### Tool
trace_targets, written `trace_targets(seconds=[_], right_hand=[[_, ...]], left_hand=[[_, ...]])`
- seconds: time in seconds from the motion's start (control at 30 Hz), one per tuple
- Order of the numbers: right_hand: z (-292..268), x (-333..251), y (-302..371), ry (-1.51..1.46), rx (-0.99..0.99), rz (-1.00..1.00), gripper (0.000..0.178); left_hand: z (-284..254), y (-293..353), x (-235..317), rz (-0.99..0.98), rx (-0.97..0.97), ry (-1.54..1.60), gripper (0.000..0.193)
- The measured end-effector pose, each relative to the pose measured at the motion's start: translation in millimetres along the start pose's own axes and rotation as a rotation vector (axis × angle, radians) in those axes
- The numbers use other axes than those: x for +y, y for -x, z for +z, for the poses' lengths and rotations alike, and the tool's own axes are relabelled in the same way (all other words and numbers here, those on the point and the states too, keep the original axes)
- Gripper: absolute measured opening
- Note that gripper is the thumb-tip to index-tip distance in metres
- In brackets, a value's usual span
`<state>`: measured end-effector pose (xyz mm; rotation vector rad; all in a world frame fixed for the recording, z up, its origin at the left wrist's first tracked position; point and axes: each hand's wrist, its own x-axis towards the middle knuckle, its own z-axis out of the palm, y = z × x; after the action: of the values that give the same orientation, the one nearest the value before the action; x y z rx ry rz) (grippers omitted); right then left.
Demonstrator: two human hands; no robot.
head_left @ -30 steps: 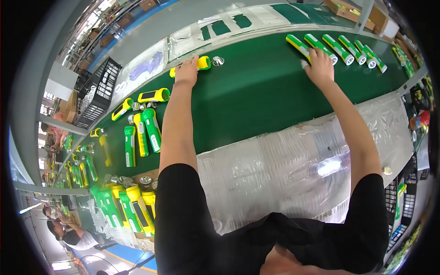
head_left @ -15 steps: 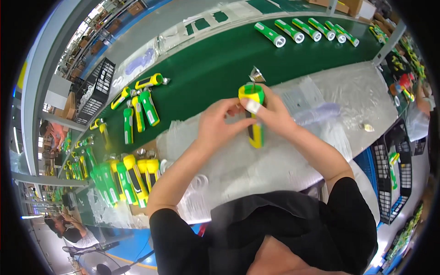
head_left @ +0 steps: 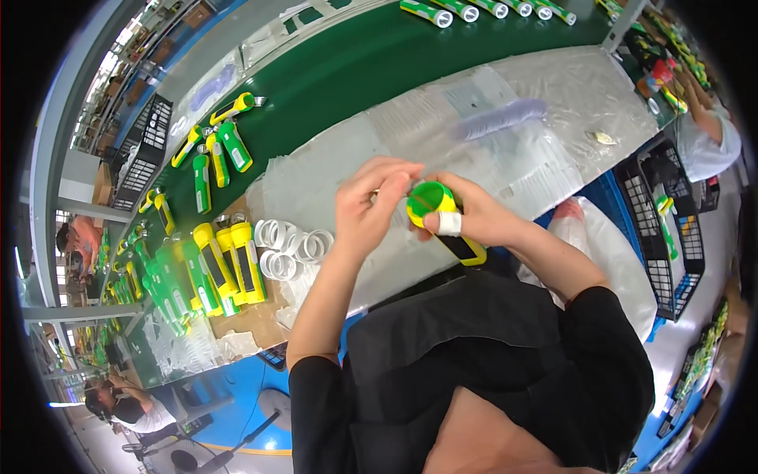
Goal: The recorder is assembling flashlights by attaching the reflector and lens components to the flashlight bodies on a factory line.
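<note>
A yellow-and-green flashlight casing [head_left: 463, 248] is held over the near edge of the plastic-covered counter [head_left: 363, 276], its open mouth turned up. It is grasped by the fingers of the right hand [head_left: 478, 213], and part of its collar is hidden by a thumb wrapped in white tape [head_left: 449, 223]. The fingers of the left hand [head_left: 369, 204] are bunched beside the rim; whether anything is pinched there cannot be told.

From the casing, white rings [head_left: 316, 246] are heaped between 8 and 9 o'clock, the left wrist being interposed. Beyond them, more casings [head_left: 213, 265] are crowded on cardboard [head_left: 268, 312]. Another group [head_left: 232, 148] is scattered between 9 and 10. A crumpled purple-tinted plastic sleeve [head_left: 505, 118] is laid at 1, and flashlights [head_left: 467, 13] are lined up past it, nearer 12. A black crate [head_left: 671, 280] is placed around 3, partly screened by a white sack [head_left: 620, 272].
</note>
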<state>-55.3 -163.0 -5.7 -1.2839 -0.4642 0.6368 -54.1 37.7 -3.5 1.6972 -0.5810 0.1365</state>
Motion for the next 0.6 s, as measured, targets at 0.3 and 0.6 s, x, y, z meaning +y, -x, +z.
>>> trace_targets(seconds=[0.3, 0.6], right_hand=[[11, 18, 5, -0.03, 0.034, -0.104, 0.057], [-26, 16, 27, -0.26, 0.339, -0.197, 0.048]], left_hand=[[44, 13, -8, 0.281, 0.154, -0.096, 0.042], [72, -49, -30, 0.26, 0.069, -0.103, 0.043]])
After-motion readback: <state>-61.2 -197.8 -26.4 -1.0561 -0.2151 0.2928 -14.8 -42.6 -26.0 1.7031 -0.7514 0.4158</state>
